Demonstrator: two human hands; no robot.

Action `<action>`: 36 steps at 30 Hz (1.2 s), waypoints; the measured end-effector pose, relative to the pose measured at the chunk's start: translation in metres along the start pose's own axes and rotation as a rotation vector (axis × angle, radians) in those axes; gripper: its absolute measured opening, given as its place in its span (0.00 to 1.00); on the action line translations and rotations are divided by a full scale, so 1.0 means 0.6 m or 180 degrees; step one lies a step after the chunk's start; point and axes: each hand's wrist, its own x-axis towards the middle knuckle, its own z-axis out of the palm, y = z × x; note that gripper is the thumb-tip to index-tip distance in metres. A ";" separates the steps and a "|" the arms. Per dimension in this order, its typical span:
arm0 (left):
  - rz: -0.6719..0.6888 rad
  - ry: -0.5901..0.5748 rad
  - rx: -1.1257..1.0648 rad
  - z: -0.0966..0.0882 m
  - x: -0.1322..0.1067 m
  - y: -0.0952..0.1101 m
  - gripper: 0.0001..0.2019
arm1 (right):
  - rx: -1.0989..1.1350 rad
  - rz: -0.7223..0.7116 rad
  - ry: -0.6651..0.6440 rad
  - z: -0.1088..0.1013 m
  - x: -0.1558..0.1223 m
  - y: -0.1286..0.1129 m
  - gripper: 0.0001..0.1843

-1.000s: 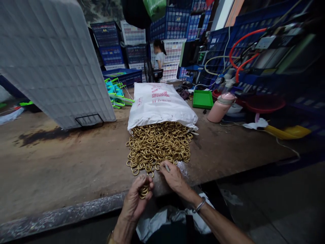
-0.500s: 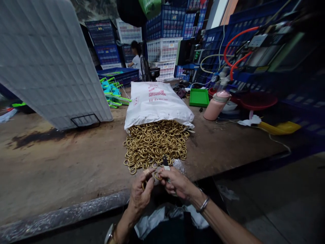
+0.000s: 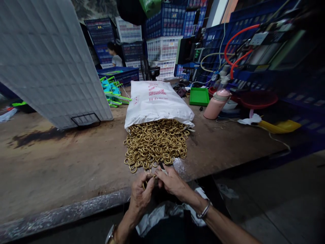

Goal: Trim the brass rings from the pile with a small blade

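Observation:
My left hand is closed on a brass-coloured ring at the table's front edge. Close against it, my right hand grips a slim hand tool with a black end and a pale body; its exact kind is unclear. The fingertips of both hands meet, and fingers hide part of what is between them. Just beyond them, a heap of brass-coloured rings spills from the mouth of a white woven sack lying on the table.
The wooden table has a plastic-wrapped front edge. A padded grey-white panel stands at left, beside green and blue plastic pieces. Rightward are a green tray, pink bottle and machine with red hoses. A person is behind.
My right hand has moved left against my left hand, bringing the ring at its fingertips along, and the tool has tilted. The person in the background has shifted left.

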 end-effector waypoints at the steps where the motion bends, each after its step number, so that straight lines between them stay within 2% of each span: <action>1: -0.0055 -0.0020 -0.0100 0.003 -0.001 0.003 0.07 | -0.0189 -0.0177 0.0086 0.002 0.001 -0.002 0.14; 4: -0.0470 -0.0113 -0.0478 0.007 -0.004 0.010 0.11 | -0.0637 -0.0502 0.0329 0.007 0.005 -0.002 0.11; 8: -0.1310 -0.0393 -0.0894 0.007 -0.008 0.007 0.16 | -0.0822 -0.0532 0.0407 0.009 0.008 0.006 0.09; 10: -0.1479 -0.0452 -0.1035 0.008 -0.010 0.003 0.16 | -0.0746 -0.0512 0.0327 0.009 0.007 0.006 0.10; 18: -0.1416 -0.0439 -0.1659 0.011 -0.017 -0.001 0.14 | -0.0229 -0.0494 0.0054 0.006 0.000 -0.006 0.12; 24: -0.1432 -0.0429 -0.1982 0.010 -0.021 -0.003 0.14 | -0.0249 -0.0541 0.0053 0.006 0.001 -0.003 0.13; 26: -0.1421 -0.0358 -0.2020 0.009 -0.021 -0.004 0.13 | -0.0482 -0.0601 0.0234 0.005 0.001 0.004 0.12; 29: -0.1415 -0.0234 -0.2027 0.008 -0.020 -0.006 0.14 | -0.1156 -0.0957 0.0424 0.002 -0.002 0.015 0.09; 32: -0.1380 -0.0209 -0.2008 0.008 -0.018 -0.010 0.14 | -0.1818 -0.1197 0.0195 0.002 -0.007 0.020 0.06; 36: -0.1372 -0.0183 -0.1789 0.008 -0.018 -0.016 0.16 | -0.2413 -0.1154 0.0032 0.003 -0.012 0.014 0.13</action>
